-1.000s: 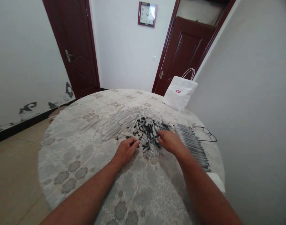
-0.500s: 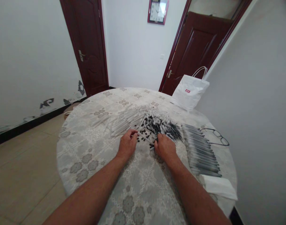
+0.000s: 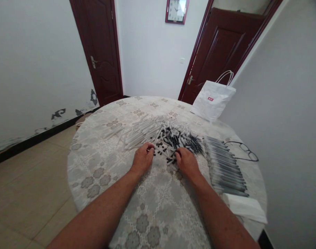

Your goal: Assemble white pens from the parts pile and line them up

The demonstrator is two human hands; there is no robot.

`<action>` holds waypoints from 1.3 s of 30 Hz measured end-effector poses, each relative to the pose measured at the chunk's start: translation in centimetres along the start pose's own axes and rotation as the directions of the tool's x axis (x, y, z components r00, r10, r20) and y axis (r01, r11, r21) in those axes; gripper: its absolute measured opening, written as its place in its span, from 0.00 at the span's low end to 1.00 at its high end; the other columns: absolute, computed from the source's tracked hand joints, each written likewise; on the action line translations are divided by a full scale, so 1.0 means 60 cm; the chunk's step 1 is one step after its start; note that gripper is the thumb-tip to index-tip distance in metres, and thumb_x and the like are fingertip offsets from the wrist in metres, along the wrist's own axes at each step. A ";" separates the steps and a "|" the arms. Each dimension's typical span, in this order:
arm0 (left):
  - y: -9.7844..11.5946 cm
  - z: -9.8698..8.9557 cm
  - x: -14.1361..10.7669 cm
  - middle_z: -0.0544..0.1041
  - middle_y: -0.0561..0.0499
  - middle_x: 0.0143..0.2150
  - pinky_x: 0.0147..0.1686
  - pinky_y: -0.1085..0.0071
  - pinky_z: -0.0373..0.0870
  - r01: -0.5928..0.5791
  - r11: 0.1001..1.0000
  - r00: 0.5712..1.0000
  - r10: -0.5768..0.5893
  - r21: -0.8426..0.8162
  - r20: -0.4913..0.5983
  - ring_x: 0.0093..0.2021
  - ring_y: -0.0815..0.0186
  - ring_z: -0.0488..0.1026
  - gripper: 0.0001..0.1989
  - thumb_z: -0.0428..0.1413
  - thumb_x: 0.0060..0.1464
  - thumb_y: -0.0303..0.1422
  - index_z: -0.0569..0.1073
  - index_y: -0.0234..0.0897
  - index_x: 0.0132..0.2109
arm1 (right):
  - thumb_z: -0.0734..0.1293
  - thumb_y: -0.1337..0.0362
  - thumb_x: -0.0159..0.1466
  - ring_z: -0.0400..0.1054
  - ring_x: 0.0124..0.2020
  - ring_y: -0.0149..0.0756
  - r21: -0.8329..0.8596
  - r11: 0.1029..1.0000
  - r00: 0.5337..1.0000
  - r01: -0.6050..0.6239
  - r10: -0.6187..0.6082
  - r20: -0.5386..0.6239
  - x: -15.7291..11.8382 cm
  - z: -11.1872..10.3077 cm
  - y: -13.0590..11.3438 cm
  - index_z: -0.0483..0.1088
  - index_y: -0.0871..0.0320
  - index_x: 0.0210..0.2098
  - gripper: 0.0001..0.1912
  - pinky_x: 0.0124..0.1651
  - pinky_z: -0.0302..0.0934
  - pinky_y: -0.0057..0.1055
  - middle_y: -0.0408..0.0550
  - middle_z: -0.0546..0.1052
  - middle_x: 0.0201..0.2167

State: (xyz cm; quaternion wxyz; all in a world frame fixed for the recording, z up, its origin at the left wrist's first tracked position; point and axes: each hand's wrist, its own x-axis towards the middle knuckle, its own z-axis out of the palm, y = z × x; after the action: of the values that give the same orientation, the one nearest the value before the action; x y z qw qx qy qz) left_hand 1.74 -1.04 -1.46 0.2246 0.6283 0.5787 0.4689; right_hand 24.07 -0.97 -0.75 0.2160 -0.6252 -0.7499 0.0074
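Observation:
At the near edge of a pile of pen parts, my left hand (image 3: 143, 157) is closed in a pinch beside small black plugs (image 3: 160, 152). Whatever it holds is too small to make out. My right hand (image 3: 187, 161) is a little apart from it, fingers curled together at the front of the black pen refills (image 3: 175, 138); its fingertips are partly hidden, so its contents cannot be told. Translucent white pen barrels (image 3: 142, 133) lie heaped beyond my left hand. Short white pieces (image 3: 177, 126) lie scattered behind the refills.
Pens (image 3: 226, 166) lie in a row on the right of the round table with a patterned tablecloth (image 3: 95, 173). Beyond them are eyeglasses (image 3: 247, 152); nearer is a folded white cloth or paper (image 3: 243, 207). A white paper bag (image 3: 213, 100) stands at the back right.
The view has shifted slightly, moving the whole scene a little to the right. Both hands stay at the pile's near edge, with their fingers only slightly moved.

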 end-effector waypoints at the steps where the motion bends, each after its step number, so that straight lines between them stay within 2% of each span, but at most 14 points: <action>1: 0.000 0.000 -0.001 0.80 0.49 0.37 0.41 0.67 0.67 -0.008 1.000 1.000 0.008 0.008 0.008 0.37 0.62 0.75 0.09 0.52 0.58 0.33 0.77 0.38 0.42 | 0.61 0.64 0.68 0.72 0.43 0.37 0.061 0.998 1.000 0.006 -0.004 -0.025 0.001 -0.001 0.001 0.74 0.58 0.43 0.10 0.47 0.59 0.29 0.52 0.78 0.40; 4: -0.002 0.003 -0.002 0.80 0.49 0.38 0.41 0.68 0.67 -0.040 0.999 0.999 0.039 0.020 0.036 0.37 0.62 0.75 0.09 0.52 0.58 0.32 0.77 0.38 0.42 | 0.61 0.63 0.68 0.72 0.42 0.38 0.218 0.976 0.995 0.025 -0.004 -0.098 0.003 -0.006 0.000 0.75 0.58 0.43 0.12 0.47 0.60 0.30 0.50 0.79 0.39; 7: -0.004 0.005 -0.004 0.81 0.49 0.39 0.43 0.68 0.68 -0.074 0.997 0.995 0.072 0.030 0.064 0.38 0.62 0.76 0.10 0.52 0.59 0.32 0.78 0.39 0.42 | 0.59 0.62 0.69 0.73 0.42 0.39 0.301 0.953 0.987 0.041 0.009 -0.161 0.004 -0.011 0.000 0.75 0.58 0.44 0.14 0.47 0.61 0.31 0.50 0.79 0.40; 10: -0.003 0.006 -0.006 0.81 0.48 0.40 0.44 0.68 0.68 -0.078 0.996 0.994 0.075 0.039 0.076 0.40 0.61 0.76 0.10 0.52 0.59 0.33 0.78 0.39 0.43 | 0.57 0.63 0.70 0.71 0.47 0.40 0.304 0.949 0.976 0.086 -0.020 -0.215 0.004 -0.013 -0.001 0.72 0.59 0.51 0.17 0.52 0.61 0.33 0.53 0.78 0.45; 12: -0.001 0.005 -0.006 0.81 0.48 0.40 0.44 0.68 0.68 -0.062 0.997 0.996 0.059 0.042 0.071 0.40 0.61 0.76 0.11 0.52 0.59 0.33 0.78 0.39 0.43 | 0.56 0.66 0.70 0.69 0.50 0.40 0.229 0.964 0.972 0.136 -0.085 -0.220 0.002 -0.012 -0.007 0.69 0.61 0.56 0.19 0.54 0.60 0.33 0.55 0.75 0.49; 14: 0.000 0.003 -0.005 0.81 0.49 0.39 0.43 0.68 0.67 -0.038 0.999 0.998 0.036 0.039 0.058 0.40 0.61 0.76 0.11 0.52 0.59 0.33 0.78 0.39 0.43 | 0.56 0.68 0.70 0.68 0.49 0.40 0.102 0.980 0.975 0.172 -0.155 -0.157 -0.002 -0.009 -0.021 0.68 0.61 0.57 0.19 0.53 0.60 0.32 0.56 0.74 0.48; 17: 0.001 0.000 -0.001 0.81 0.49 0.38 0.43 0.68 0.67 0.004 0.999 1.000 -0.005 0.033 0.027 0.40 0.61 0.76 0.11 0.51 0.59 0.33 0.78 0.39 0.42 | 0.58 0.69 0.69 0.67 0.46 0.40 -0.096 0.975 0.980 0.198 -0.199 0.001 -0.005 -0.002 -0.050 0.72 0.58 0.50 0.15 0.49 0.60 0.32 0.54 0.73 0.44; 21: 0.000 -0.001 0.002 0.81 0.49 0.39 0.44 0.67 0.67 0.038 0.998 0.999 -0.038 0.049 0.003 0.41 0.60 0.76 0.11 0.51 0.58 0.32 0.79 0.39 0.41 | 0.59 0.66 0.70 0.67 0.45 0.42 -0.262 0.944 0.977 0.199 -0.169 0.133 0.004 0.010 -0.079 0.72 0.58 0.42 0.10 0.46 0.59 0.34 0.53 0.74 0.41; 25: 0.000 0.001 0.001 0.81 0.48 0.38 0.44 0.67 0.67 0.030 0.999 1.000 -0.030 0.040 0.005 0.41 0.60 0.76 0.11 0.51 0.58 0.32 0.78 0.38 0.41 | 0.59 0.64 0.71 0.68 0.45 0.42 -0.310 0.936 0.978 0.169 -0.120 0.169 0.012 0.020 -0.081 0.73 0.59 0.41 0.11 0.45 0.58 0.35 0.55 0.75 0.41; 29: 0.000 0.003 0.001 0.81 0.48 0.37 0.44 0.67 0.67 0.027 0.999 1.000 -0.028 0.033 0.004 0.41 0.60 0.76 0.11 0.51 0.58 0.32 0.79 0.38 0.40 | 0.60 0.63 0.71 0.69 0.44 0.42 -0.309 0.943 0.987 0.121 -0.081 0.139 0.012 0.025 -0.076 0.74 0.60 0.40 0.12 0.44 0.57 0.34 0.56 0.75 0.40; 33: 0.002 0.001 -0.001 0.81 0.48 0.38 0.43 0.66 0.67 0.023 1.000 1.000 -0.023 0.017 0.007 0.41 0.59 0.76 0.11 0.52 0.57 0.32 0.79 0.38 0.41 | 0.60 0.63 0.71 0.69 0.42 0.42 -0.265 0.956 0.991 0.122 -0.101 0.091 0.009 0.027 -0.072 0.74 0.60 0.39 0.12 0.43 0.57 0.34 0.56 0.76 0.39; 37: 0.005 -0.001 -0.003 0.81 0.47 0.37 0.44 0.65 0.69 0.015 0.999 1.000 -0.015 -0.033 0.003 0.40 0.60 0.77 0.10 0.53 0.57 0.33 0.79 0.38 0.39 | 0.60 0.63 0.71 0.69 0.41 0.40 -0.165 0.979 0.993 0.119 -0.119 0.007 0.004 0.024 -0.063 0.74 0.59 0.39 0.12 0.44 0.57 0.32 0.53 0.75 0.37; 39: 0.006 0.001 -0.003 0.81 0.47 0.36 0.40 0.66 0.70 0.054 0.991 0.998 -0.051 -0.119 0.031 0.36 0.61 0.77 0.11 0.54 0.57 0.35 0.79 0.37 0.41 | 0.59 0.63 0.72 0.68 0.42 0.39 -0.090 0.984 0.986 0.157 -0.161 -0.045 0.000 0.022 -0.058 0.74 0.58 0.41 0.12 0.46 0.57 0.32 0.52 0.75 0.37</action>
State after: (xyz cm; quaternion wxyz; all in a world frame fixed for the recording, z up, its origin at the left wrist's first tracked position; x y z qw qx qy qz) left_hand 2.02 -1.31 -1.23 0.2825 0.6047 0.5626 0.4879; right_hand 20.39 -1.38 -0.97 0.2081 -0.5721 -0.7912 -0.0585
